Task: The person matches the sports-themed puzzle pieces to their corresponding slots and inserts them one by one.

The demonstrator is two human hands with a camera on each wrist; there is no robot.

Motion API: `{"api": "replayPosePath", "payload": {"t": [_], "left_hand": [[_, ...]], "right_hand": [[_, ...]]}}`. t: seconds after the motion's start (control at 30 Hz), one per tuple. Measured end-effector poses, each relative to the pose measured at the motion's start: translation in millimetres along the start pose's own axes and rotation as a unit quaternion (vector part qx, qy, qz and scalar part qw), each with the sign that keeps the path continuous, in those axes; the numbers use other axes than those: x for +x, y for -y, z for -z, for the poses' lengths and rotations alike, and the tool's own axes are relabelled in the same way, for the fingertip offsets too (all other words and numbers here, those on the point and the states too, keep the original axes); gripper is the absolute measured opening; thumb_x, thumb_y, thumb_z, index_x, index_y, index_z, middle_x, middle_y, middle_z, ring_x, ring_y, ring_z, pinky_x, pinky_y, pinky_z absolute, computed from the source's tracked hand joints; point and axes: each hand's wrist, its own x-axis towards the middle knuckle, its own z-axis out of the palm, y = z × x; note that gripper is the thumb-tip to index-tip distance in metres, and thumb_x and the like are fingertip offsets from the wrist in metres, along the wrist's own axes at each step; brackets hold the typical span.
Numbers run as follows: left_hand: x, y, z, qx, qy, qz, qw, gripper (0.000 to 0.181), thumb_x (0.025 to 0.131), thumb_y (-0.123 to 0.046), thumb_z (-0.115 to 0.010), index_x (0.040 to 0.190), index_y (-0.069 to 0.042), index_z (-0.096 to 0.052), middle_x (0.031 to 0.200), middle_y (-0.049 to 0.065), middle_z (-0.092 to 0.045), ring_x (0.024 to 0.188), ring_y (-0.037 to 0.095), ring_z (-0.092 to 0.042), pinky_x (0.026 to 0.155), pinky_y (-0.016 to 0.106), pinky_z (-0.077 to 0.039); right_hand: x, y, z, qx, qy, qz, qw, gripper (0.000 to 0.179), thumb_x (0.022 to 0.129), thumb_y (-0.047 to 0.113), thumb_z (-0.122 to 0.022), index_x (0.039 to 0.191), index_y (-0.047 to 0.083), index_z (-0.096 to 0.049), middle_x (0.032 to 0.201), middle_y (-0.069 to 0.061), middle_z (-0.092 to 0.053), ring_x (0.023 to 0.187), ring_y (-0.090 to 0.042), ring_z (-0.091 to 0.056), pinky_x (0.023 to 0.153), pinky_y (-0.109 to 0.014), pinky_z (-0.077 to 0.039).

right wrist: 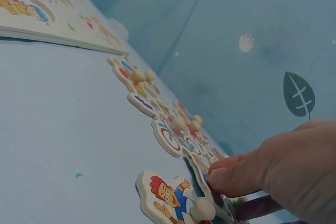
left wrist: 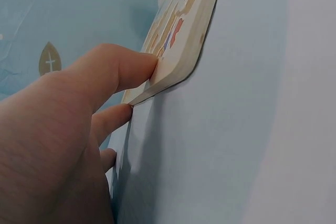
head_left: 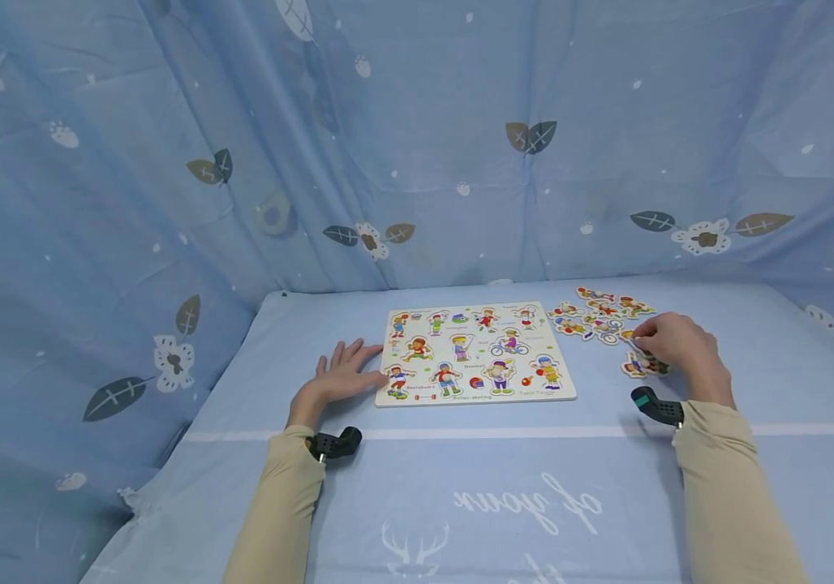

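The puzzle board (head_left: pixel 566 391) lies flat, with several colourful sports figures across its face. My left hand (head_left: pixel 344 377) rests at its left side, fingers spread. In the left wrist view the thumb presses on the corner of the board (left wrist: pixel 181 69) and a finger touches its edge. My right hand (head_left: pixel 680 345) pinches a puzzle piece (right wrist: pixel 197 179) between thumb and fingers at the near side of a loose pile. The piece stands tilted, its picture mostly hidden. Beside it lies a red-haired figure piece (right wrist: pixel 169 196) with a round wooden knob.
Several loose knobbed pieces, among them a bicycle piece (head_left: pixel 607 328), overlap to the right of the board. A blue patterned curtain (head_left: pixel 446 162) hangs behind the cloth-covered table (head_left: pixel 461 462). Wrist cameras sit below both hands.
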Motion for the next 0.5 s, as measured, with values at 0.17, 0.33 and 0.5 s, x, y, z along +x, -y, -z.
{"api": "replayPosePath", "payload": {"t": [0.17, 0.33, 0.5], "left_hand": [[-1.7, -1.6, 1.9, -0.001, -0.003, -0.002, 1.0000, 0.079, 0.087, -0.054, -0.056, 0.155, -0.023, -0.033, 0.166, 0.014, -0.006, 0.151, 0.040, 0.011, 0.116, 0.065, 0.009], [-3.6, -1.9, 3.0, 0.000, -0.005, -0.004, 1.0000, 0.078, 0.087, -0.053, -0.057, 0.155, -0.022, -0.034, 0.166, 0.015, -0.008, 0.151, 0.042, 0.009, 0.116, 0.066, 0.007], [-4.3, -2.2, 3.7, 0.000, -0.005, -0.006, 1.0000, 0.078, 0.087, -0.053, -0.057, 0.155, -0.022, -0.034, 0.166, 0.015, -0.008, 0.151, 0.042, 0.009, 0.116, 0.066, 0.007]], "right_hand": [[-1.0, 1.8, 1.3, -0.010, -0.024, 0.008, 0.9996, 0.030, 0.097, 0.017, -0.056, 0.116, -0.005, -0.065, 0.109, -0.026, -0.063, 0.090, -0.036, -0.056, 0.069, -0.049, -0.045], [-0.3, 6.1, 2.0, -0.011, -0.035, 0.016, 0.9992, 0.030, 0.097, 0.016, -0.057, 0.117, -0.005, -0.064, 0.104, -0.023, -0.064, 0.086, -0.033, -0.054, 0.068, -0.047, -0.044], [1.6, 14.5, 3.6, -0.015, -0.043, 0.024, 0.9987, 0.028, 0.097, 0.016, -0.057, 0.115, -0.004, -0.065, 0.106, -0.023, -0.063, 0.087, -0.033, -0.053, 0.071, -0.050, -0.045]]}}
